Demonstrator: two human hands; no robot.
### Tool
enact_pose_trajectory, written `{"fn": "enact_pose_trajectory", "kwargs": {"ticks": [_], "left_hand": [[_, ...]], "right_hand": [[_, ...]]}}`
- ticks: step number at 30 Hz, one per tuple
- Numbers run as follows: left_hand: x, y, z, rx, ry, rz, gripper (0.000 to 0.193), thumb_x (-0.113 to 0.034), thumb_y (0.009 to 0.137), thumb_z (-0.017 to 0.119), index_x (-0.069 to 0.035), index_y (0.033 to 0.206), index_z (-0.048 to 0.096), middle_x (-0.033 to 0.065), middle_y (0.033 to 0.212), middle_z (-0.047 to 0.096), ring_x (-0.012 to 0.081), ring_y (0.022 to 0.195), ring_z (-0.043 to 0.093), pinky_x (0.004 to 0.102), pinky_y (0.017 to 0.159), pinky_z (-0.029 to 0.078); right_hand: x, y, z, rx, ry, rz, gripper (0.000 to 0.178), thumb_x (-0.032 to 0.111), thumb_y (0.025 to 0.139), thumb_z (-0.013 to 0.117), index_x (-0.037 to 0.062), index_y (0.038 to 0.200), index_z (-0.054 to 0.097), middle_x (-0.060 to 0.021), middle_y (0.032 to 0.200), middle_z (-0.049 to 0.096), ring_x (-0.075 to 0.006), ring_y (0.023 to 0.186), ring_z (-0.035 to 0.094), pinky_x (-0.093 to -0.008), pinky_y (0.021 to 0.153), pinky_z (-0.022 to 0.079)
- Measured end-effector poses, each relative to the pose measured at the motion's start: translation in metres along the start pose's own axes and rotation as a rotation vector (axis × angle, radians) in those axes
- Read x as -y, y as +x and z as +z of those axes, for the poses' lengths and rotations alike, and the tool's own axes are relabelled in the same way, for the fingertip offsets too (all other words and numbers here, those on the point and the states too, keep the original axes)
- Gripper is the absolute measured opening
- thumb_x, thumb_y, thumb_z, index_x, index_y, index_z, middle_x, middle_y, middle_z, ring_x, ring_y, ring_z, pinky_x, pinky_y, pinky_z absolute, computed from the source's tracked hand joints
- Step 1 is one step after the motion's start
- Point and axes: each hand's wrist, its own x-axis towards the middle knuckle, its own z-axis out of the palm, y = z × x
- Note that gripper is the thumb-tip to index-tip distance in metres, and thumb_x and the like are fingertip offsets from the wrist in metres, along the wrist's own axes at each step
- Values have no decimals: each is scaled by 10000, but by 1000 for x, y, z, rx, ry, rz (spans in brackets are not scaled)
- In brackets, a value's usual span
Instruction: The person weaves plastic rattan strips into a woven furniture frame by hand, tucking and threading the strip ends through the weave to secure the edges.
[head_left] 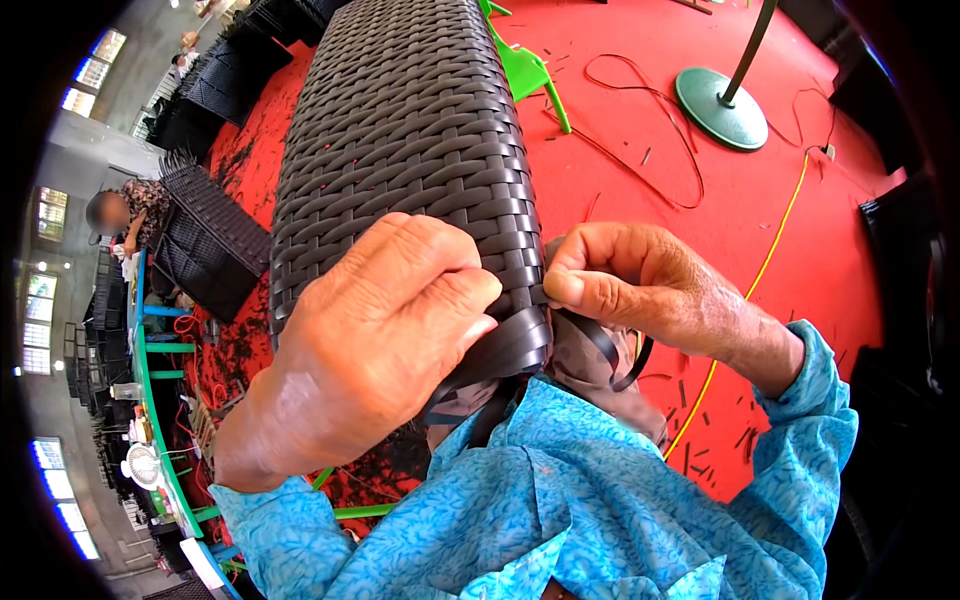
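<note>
A long dark brown piece of woven plastic wicker [400, 130] stretches away from my lap, its near end between my hands. My left hand [375, 325] is closed over the near left part of the weave, fingers curled down; whatever they grip is hidden beneath them. At the right edge, my right hand [645, 285] pinches a flat dark plastic strip [541, 297] between thumb and forefinger, close against the weave. A loose length of dark strip [608, 350] curls below my right hand, beside my leg. Wider bands wrap the near end of the piece.
A green chair [525, 72] stands beyond the wicker's right side. Farther right are a round green stand base [705, 105] and a yellow cable [765, 265] across the red floor, with strip scraps about. At left, a person [145, 205] sits by another woven piece [210, 240].
</note>
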Motion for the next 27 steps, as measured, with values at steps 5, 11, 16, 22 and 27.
{"fn": "enact_pose_trajectory", "kwargs": {"ticks": [5,11,16,22,27], "left_hand": [[-1,1,7,-74,224,273,309,43,621,712,62,918,628,148,899,593,304,766,608,379,632,525],[15,-17,-8,-157,470,399,338,-129,547,602,51,832,634,117,860,591,255,780,598,374,664,516],[32,-40,-2,-289,495,390,302,-103,603,646,43,868,654,116,883,609,251,773,613,368,649,515],[42,-55,1,-392,511,362,270,-88,634,655,22,881,660,108,900,608,255,792,619,363,645,513],[46,-54,4,-478,469,354,286,-93,633,652,0,903,659,100,915,604,254,799,622,350,646,510]], "right_hand": [[-13,0,10,-171,-1,-130,256,274,946,584,24,893,576,-2,777,594,-54,708,530,-223,639,438],[17,-10,-6,-237,-855,-505,264,250,897,635,-9,919,586,-99,916,600,-189,872,581,-334,770,468],[48,-4,0,-272,-1367,-679,211,155,796,688,47,974,661,-97,957,599,-274,850,590,-351,738,478],[71,22,23,35,-1257,-487,144,88,851,632,2,962,662,-132,819,630,-270,687,604,-350,616,477],[68,48,40,127,-976,-215,206,170,885,646,-26,945,663,-114,770,670,-154,665,627,-296,586,485]]}}
